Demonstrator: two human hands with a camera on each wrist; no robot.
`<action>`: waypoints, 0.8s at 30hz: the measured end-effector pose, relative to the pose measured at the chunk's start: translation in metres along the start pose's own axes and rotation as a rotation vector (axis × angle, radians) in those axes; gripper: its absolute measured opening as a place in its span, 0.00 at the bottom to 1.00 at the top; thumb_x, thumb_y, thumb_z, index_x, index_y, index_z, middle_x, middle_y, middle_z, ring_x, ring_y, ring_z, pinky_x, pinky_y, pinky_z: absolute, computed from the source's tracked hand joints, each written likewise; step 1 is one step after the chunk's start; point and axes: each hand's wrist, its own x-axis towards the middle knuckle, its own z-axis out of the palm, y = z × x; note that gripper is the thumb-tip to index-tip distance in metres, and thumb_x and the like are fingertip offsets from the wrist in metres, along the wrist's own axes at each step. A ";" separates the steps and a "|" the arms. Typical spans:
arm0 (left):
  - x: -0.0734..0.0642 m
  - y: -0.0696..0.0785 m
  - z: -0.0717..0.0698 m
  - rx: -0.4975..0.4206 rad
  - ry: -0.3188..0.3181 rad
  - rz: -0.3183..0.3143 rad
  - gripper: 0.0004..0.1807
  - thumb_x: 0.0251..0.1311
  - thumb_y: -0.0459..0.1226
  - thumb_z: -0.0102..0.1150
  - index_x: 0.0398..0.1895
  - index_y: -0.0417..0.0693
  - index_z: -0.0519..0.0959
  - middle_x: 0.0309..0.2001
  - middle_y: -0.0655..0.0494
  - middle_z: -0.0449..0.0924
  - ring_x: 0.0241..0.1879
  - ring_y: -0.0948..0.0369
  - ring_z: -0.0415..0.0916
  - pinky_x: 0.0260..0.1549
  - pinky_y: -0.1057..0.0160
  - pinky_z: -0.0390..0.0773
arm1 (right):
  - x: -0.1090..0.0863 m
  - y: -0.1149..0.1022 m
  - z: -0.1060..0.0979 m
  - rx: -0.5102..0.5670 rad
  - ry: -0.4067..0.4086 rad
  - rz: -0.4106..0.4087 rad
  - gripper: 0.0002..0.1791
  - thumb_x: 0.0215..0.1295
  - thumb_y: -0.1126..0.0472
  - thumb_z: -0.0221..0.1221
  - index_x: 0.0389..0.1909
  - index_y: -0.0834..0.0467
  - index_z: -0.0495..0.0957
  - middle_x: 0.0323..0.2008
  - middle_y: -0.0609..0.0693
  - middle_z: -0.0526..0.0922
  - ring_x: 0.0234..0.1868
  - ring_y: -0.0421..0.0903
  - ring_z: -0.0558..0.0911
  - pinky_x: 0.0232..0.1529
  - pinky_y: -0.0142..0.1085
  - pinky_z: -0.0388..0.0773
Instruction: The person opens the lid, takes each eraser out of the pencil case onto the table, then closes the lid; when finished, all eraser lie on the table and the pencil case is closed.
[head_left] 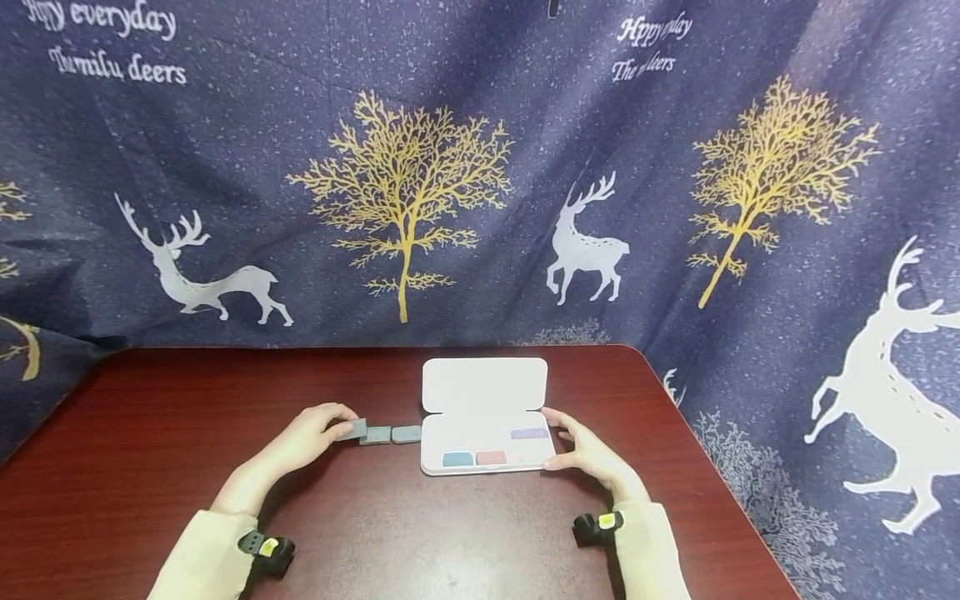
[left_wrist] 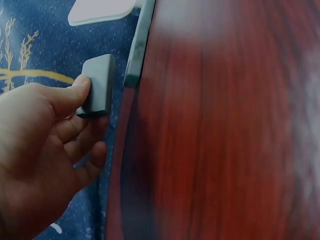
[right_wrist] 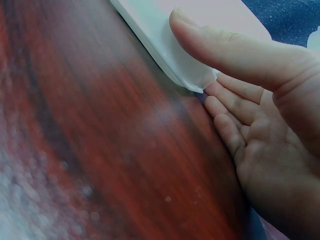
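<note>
Head cam: L hand pinches a grey block at the L end of two lined-up grey blocks on the table; R hand holds the R end of the white case, lid up, w/ teal block, pink block & purple block inside. Poss. snag: a crooked set-down could knock the line askew.

L wrist: held block is betw. thumb & fingers, apart from nearest lined-up one; pinch looks one-sided, so twist/slip is poss.

R wrist: thumb over case, fingertips at its corner; uneven push could slide it into the line.
</note>
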 end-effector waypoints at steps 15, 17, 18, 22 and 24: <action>-0.006 -0.009 0.000 -0.008 -0.086 -0.061 0.05 0.64 0.34 0.59 0.40 0.44 0.82 0.40 0.52 0.84 0.43 0.52 0.80 0.43 0.52 0.78 | -0.002 -0.001 0.000 -0.010 0.008 0.008 0.48 0.49 0.64 0.73 0.71 0.63 0.60 0.68 0.64 0.65 0.67 0.63 0.65 0.67 0.54 0.61; -0.006 -0.009 0.000 -0.013 -0.097 -0.062 0.05 0.63 0.33 0.59 0.39 0.44 0.82 0.39 0.52 0.84 0.42 0.54 0.79 0.42 0.54 0.77 | -0.001 -0.001 0.001 -0.004 0.008 0.007 0.48 0.49 0.64 0.72 0.71 0.63 0.60 0.68 0.64 0.66 0.67 0.62 0.65 0.67 0.53 0.61; -0.006 -0.008 0.000 -0.012 -0.101 -0.063 0.05 0.63 0.33 0.59 0.39 0.44 0.82 0.39 0.52 0.84 0.42 0.54 0.79 0.42 0.54 0.78 | -0.001 -0.001 0.001 0.001 0.009 0.006 0.48 0.49 0.65 0.72 0.71 0.63 0.60 0.68 0.64 0.66 0.67 0.62 0.65 0.67 0.54 0.61; -0.004 -0.008 -0.001 -0.007 -0.103 -0.055 0.05 0.62 0.33 0.61 0.38 0.43 0.82 0.37 0.52 0.83 0.40 0.55 0.79 0.41 0.54 0.78 | -0.001 -0.001 0.001 0.005 0.006 0.000 0.48 0.49 0.65 0.72 0.71 0.64 0.60 0.68 0.64 0.65 0.67 0.63 0.64 0.67 0.55 0.59; -0.004 -0.007 -0.001 -0.002 -0.102 -0.051 0.05 0.61 0.34 0.62 0.38 0.43 0.82 0.37 0.53 0.83 0.39 0.55 0.79 0.40 0.54 0.78 | -0.001 -0.001 0.001 0.008 0.005 -0.004 0.48 0.49 0.65 0.72 0.71 0.64 0.60 0.68 0.64 0.65 0.67 0.63 0.64 0.68 0.56 0.58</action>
